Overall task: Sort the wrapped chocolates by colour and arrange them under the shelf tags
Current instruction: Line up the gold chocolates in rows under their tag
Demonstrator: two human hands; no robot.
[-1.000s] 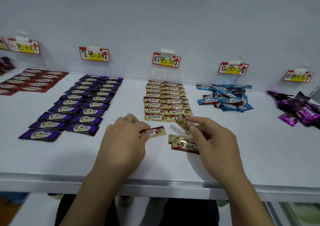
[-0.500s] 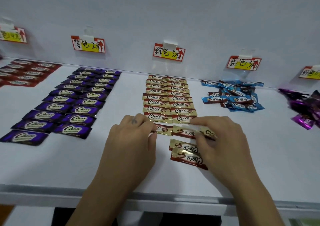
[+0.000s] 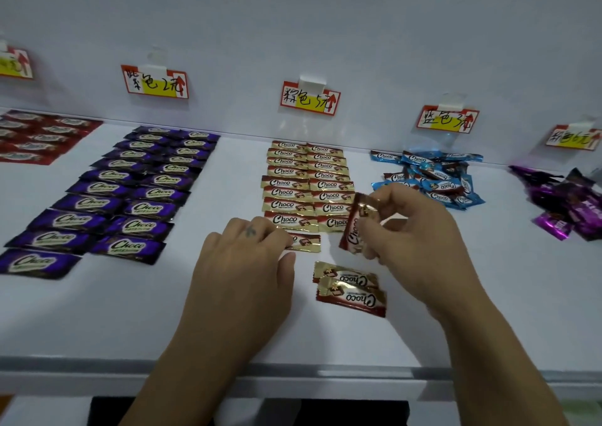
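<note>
Shelf (image 3: 97, 321), white, five tags on the back wall. Under the far-left tag (image 3: 14, 65), red chocolates (image 3: 39, 138) in flat rows, partly cut off by the frame edge. Under the purple tag (image 3: 155, 82), purple chocolates (image 3: 130, 197) in two columns running toward me. Under the middle tag (image 3: 309, 99), gold-brown chocolates (image 3: 306, 184) in two tidy columns, long sides touching, "Choco" print upright. Under the blue tag (image 3: 447, 120), blue chocolates (image 3: 433, 178) in a loose, overlapping heap. Under the far-right tag (image 3: 573, 138), magenta chocolates (image 3: 566, 200), also heaped. I note one gold-brown piece (image 3: 304, 242) lying flat just below the left column's near end, its left end hidden under my left hand (image 3: 244, 262). That hand lies palm down, fingers together and resting on the piece, thumb alongside on the shelf below it; I cannot tell whether the thumb touches the wrapper. My right hand (image 3: 417, 240) pinches another gold-brown wrapper, the held chocolate (image 3: 356, 226), between thumb and fingertips; it stands tilted, nearly on end, lifted off the shelf in front of the right column's near end, brown edge to the left and print running along its length. Two loose chocolates (image 3: 350, 287) lie between the hands, overlapping, print upside down to me.
</note>
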